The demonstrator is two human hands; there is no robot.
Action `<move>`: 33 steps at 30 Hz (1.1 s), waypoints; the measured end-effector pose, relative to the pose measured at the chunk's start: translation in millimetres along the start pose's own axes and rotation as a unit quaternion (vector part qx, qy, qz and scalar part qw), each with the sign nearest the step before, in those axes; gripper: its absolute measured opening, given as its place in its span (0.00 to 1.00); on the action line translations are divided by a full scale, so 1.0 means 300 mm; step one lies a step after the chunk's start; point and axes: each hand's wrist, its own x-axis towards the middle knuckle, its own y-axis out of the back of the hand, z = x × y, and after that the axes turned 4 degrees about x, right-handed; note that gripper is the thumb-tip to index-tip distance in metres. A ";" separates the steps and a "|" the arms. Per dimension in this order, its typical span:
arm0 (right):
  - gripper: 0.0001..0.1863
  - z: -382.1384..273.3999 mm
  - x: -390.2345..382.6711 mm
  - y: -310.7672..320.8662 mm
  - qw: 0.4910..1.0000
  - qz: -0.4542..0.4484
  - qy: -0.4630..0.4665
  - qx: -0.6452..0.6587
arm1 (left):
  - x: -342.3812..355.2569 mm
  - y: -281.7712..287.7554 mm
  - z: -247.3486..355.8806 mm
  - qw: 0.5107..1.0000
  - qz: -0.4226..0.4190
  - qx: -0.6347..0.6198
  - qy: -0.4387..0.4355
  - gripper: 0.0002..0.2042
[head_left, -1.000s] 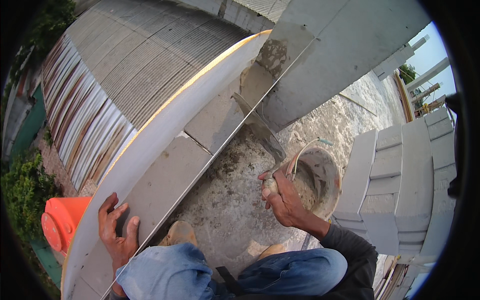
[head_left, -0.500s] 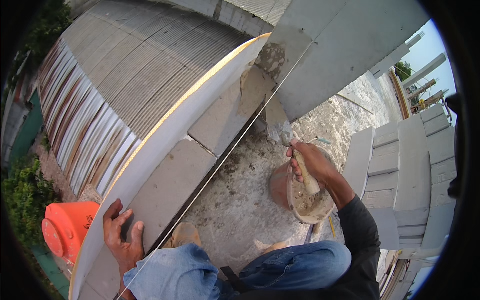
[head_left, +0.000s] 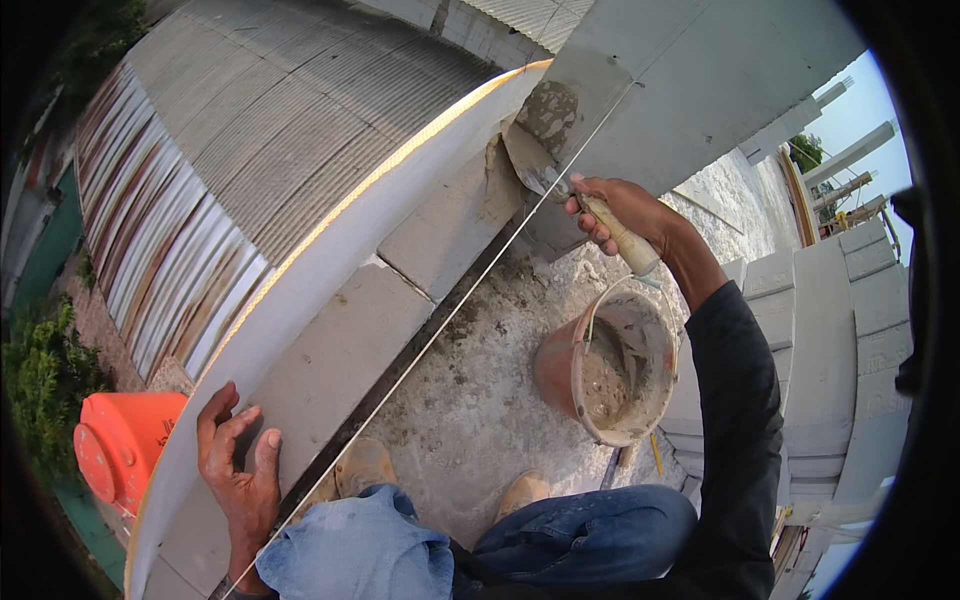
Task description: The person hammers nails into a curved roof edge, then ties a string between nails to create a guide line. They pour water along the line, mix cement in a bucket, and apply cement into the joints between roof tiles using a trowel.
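My right hand (head_left: 640, 215) is closed round the handle of a mortar-smeared trowel (head_left: 624, 238). Its blade lies over the far end of a row of grey blocks (head_left: 345, 330), beside a mortar patch (head_left: 492, 195) near an upright grey wall (head_left: 700, 95). Across the near blocks rests my left hand (head_left: 240, 470), fingers apart and holding nothing. A taut white string (head_left: 470, 271) runs along the row's inner edge, passing close to the trowel. Below my right hand stands a reddish bucket (head_left: 565, 365) with grey mortar (head_left: 606, 385) inside.
Stacked grey blocks (head_left: 825, 330) stand to the right. Left of the row runs a pale ledge with a yellowish edge (head_left: 370, 185); beyond and lower are a corrugated roof (head_left: 300, 120) and an orange tank (head_left: 125, 440). My boots (head_left: 365, 467) are on the rough concrete floor.
My right hand has carried the trowel up and left from above the bucket to the far end of the block row. The bucket's mouth now shows more fully. My left hand stays on the blocks.
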 end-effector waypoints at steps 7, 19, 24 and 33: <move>0.24 0.051 -0.235 -0.093 0.993 -0.080 -0.029 -0.078 | -0.005 -0.002 -0.006 1.000 0.017 -0.009 0.000 0.13; 0.10 0.008 -0.238 -0.127 0.534 0.364 0.308 -0.698 | 0.003 0.008 0.000 0.999 0.013 -0.049 -0.005 0.15; 0.15 -0.088 -0.103 -0.078 0.341 0.387 0.375 -0.770 | -0.002 0.023 -0.003 0.999 0.003 -0.045 0.015 0.27; 0.12 -0.170 0.002 -0.139 0.264 0.342 0.296 -0.852 | 0.045 0.046 -0.012 0.999 -0.025 -0.040 0.003 0.38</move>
